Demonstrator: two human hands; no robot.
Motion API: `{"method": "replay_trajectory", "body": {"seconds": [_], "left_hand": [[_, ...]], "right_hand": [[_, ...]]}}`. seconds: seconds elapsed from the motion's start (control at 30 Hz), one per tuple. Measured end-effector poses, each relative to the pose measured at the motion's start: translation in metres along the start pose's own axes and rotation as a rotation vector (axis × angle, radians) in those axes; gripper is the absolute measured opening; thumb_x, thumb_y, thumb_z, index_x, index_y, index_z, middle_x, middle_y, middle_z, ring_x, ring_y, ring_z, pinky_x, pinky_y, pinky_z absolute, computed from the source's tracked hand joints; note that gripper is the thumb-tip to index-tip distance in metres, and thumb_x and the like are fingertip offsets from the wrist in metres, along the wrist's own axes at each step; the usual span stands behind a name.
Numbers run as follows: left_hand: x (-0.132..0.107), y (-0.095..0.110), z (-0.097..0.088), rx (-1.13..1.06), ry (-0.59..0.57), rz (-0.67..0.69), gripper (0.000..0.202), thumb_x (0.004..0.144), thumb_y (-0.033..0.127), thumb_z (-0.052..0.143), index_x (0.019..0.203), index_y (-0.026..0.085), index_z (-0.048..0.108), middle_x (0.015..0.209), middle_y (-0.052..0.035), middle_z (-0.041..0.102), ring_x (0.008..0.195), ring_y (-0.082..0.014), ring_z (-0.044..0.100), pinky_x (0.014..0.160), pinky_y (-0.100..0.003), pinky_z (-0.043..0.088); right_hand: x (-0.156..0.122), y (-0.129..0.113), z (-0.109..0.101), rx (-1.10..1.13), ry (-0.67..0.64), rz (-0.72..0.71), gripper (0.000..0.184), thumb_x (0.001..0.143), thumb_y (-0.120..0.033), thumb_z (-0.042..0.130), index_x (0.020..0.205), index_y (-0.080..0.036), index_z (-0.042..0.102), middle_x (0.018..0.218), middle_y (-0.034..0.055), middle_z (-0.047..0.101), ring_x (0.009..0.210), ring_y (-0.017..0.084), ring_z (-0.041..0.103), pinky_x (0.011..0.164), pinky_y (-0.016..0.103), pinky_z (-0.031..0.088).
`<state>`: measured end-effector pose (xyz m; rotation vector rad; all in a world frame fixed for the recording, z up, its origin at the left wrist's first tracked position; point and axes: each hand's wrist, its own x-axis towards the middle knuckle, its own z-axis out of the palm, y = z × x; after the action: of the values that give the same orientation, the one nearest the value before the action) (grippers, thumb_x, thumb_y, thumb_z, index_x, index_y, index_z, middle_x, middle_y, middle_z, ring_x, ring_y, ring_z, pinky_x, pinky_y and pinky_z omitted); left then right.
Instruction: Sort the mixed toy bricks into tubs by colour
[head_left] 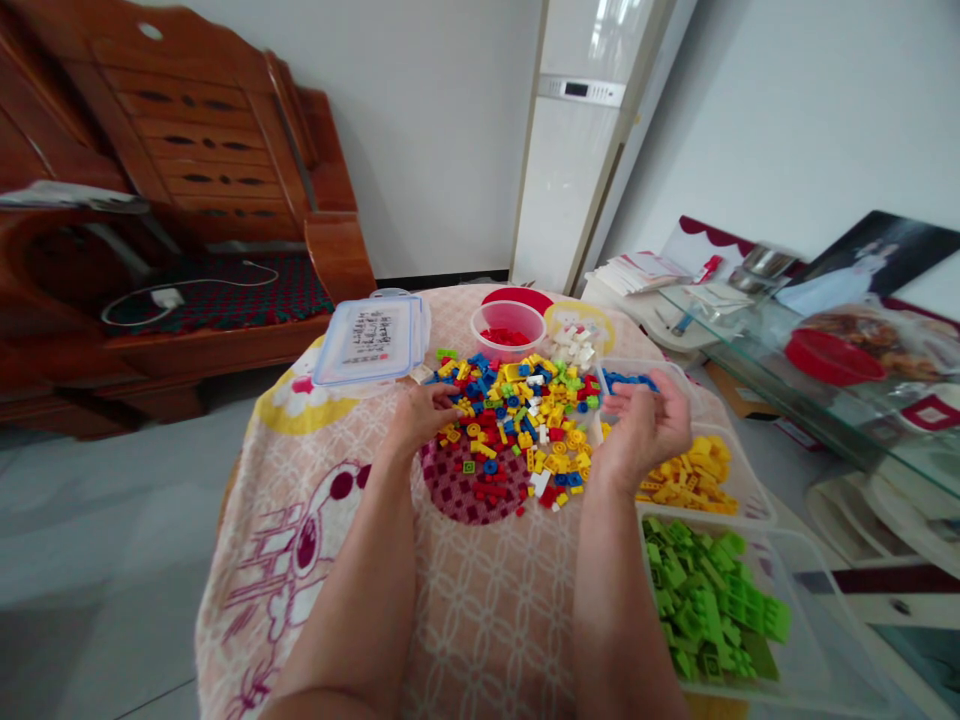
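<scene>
A loose pile of small toy building bricks (517, 400) in yellow, blue, red, white and green covers the middle of the table. At its left edge is my left hand (421, 415), with fingers curled down among the bricks; what they pinch is too small to make out. My right hand (651, 425) is raised over the near edge of a clear box of blue bricks (630, 379), its fingers stretched out to the left and apart. I see nothing held in it. Part of the blue bricks is hidden behind this hand.
Yellow bricks (694, 475) and green bricks (709, 600) fill clear boxes at the right. A pink-rimmed tub (508, 312) of red bricks and a heap of white bricks (574, 345) stand behind the pile. A clear lid (373, 340) lies back left. A glass shelf (780, 350) is at right.
</scene>
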<state>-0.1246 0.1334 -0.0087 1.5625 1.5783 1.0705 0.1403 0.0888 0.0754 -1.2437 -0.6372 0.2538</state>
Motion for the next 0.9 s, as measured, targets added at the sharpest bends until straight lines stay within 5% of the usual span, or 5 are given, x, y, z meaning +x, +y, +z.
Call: {"method": "replay_trajectory", "body": {"seconds": [0.17,0.4,0.57,0.73,0.9], "left_hand": [[-0.002,0.003,-0.001,0.007,-0.003,0.004,0.045,0.056,0.044,0.088,0.093,0.020,0.081,0.067,-0.0018,0.073,0.061,-0.0192,0.067,0.060,-0.029,0.053],[-0.003,0.009,0.000,0.008,-0.007,-0.024,0.045,0.054,0.045,0.089,0.090,0.019,0.081,0.069,-0.0026,0.074,0.061,-0.0193,0.067,0.059,-0.029,0.052],[-0.003,0.009,-0.001,0.016,-0.002,0.012,0.044,0.054,0.048,0.090,0.086,0.020,0.081,0.067,-0.0022,0.073,0.059,-0.0185,0.066,0.057,-0.028,0.052],[-0.003,0.008,-0.002,0.058,-0.026,-0.009,0.050,0.056,0.050,0.088,0.094,0.018,0.081,0.072,-0.0026,0.074,0.062,-0.0186,0.067,0.060,-0.029,0.053],[-0.003,0.011,-0.003,0.085,-0.053,-0.042,0.053,0.058,0.046,0.088,0.101,0.016,0.081,0.074,-0.0033,0.075,0.068,-0.0204,0.069,0.066,-0.030,0.056]], "right_hand": [[-0.002,0.027,0.005,-0.067,-0.265,0.068,0.039,0.081,-0.037,0.052,0.106,-0.014,0.071,0.069,0.0021,0.069,0.055,0.017,0.063,0.054,0.028,0.052],[-0.008,0.044,0.007,-0.700,-0.551,-0.106,0.039,0.089,-0.026,0.049,0.112,-0.014,0.078,0.106,0.0151,0.080,0.100,0.027,0.074,0.092,0.036,0.054],[-0.017,0.040,0.009,-1.061,-0.728,-0.139,0.039,0.096,-0.020,0.052,0.128,-0.014,0.073,0.113,0.0177,0.078,0.108,0.027,0.073,0.092,0.033,0.051],[-0.018,0.041,0.010,-1.171,-0.797,-0.125,0.030,0.098,-0.020,0.053,0.114,-0.016,0.078,0.104,0.0153,0.080,0.105,0.025,0.074,0.089,0.030,0.050],[-0.016,0.045,0.011,-0.993,-0.717,-0.101,0.029,0.095,-0.023,0.056,0.111,-0.015,0.078,0.108,0.0156,0.079,0.106,0.026,0.073,0.093,0.031,0.051]]}}
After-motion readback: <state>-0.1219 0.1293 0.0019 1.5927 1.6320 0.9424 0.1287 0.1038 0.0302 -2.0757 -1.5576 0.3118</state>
